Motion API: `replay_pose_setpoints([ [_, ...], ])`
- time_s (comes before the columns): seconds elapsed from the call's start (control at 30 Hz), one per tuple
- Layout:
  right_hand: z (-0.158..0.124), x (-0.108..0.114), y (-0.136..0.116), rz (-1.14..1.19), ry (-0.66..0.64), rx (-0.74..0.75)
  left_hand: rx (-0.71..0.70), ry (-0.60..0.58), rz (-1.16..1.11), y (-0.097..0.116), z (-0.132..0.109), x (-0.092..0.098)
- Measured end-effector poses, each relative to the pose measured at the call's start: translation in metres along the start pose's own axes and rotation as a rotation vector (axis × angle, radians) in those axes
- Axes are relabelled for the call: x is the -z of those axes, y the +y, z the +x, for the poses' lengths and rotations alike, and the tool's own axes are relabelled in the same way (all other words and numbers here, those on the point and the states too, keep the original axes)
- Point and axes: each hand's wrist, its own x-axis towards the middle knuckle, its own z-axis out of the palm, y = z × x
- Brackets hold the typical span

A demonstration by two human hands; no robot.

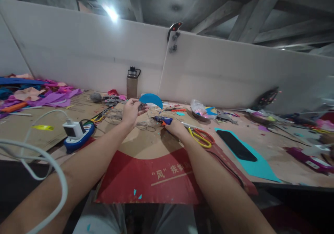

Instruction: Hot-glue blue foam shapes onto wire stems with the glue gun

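My left hand (132, 111) is raised above the cardboard, its fingers closed on a small dark grey piece (142, 106) whose kind I cannot make out. Just behind those fingers is a blue half-round sheet (151, 99); whether the hand touches it I cannot tell. My right hand (176, 128) grips a blue glue gun (164, 120) with an orange trigger, its nozzle directed left toward my left hand. Thin tangled wire (144, 125) lies below and between the hands. Scissors with yellow and orange handles (200, 137) rest beside my right wrist.
Red-and-tan cardboard (125, 178) covers the table in front of me. A blue power strip (78, 138) with a charger and white cable sits left. A bottle (132, 82) stands behind; felt scraps (52, 96) lie left. Rightward are a phone (236, 145), a bowl (200, 115) and a magenta tool (309, 160).
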Motion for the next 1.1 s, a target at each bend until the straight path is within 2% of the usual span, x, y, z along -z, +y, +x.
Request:
replay_pose_setpoints([
  [0.13, 0.005, 0.007, -0.001, 0.114, 0.069, -0.126, 0.009, 0.0, -0.004, -0.001, 0.0, 0.0],
  [0.33, 0.018, 0.021, 0.001, 0.368, 0.271, -0.218, 0.018, 0.011, -0.018, -0.005, 0.003, 0.004],
  [0.4, 0.017, 0.025, -0.004, 0.53, 0.32, -0.189, 0.028, 0.016, -0.025, -0.006, 0.005, 0.005],
  [0.47, 0.012, 0.028, -0.014, 0.762, 0.342, -0.097, 0.031, 0.018, -0.028, -0.007, 0.006, 0.006],
  [0.57, -0.002, 0.032, -0.035, 0.946, 0.259, 0.073, 0.04, 0.034, -0.021, -0.007, 0.007, 0.006],
  [0.73, -0.024, 0.032, -0.058, 0.908, 0.044, 0.264, 0.023, 0.039, 0.012, -0.008, 0.007, 0.005],
  [0.9, -0.028, 0.027, -0.056, 0.673, 0.057, 0.335, -0.011, 0.016, 0.034, -0.011, 0.006, 0.005],
  [1.1, -0.027, 0.025, -0.056, 0.62, 0.059, 0.412, -0.011, -0.006, 0.059, -0.011, 0.005, 0.003],
])
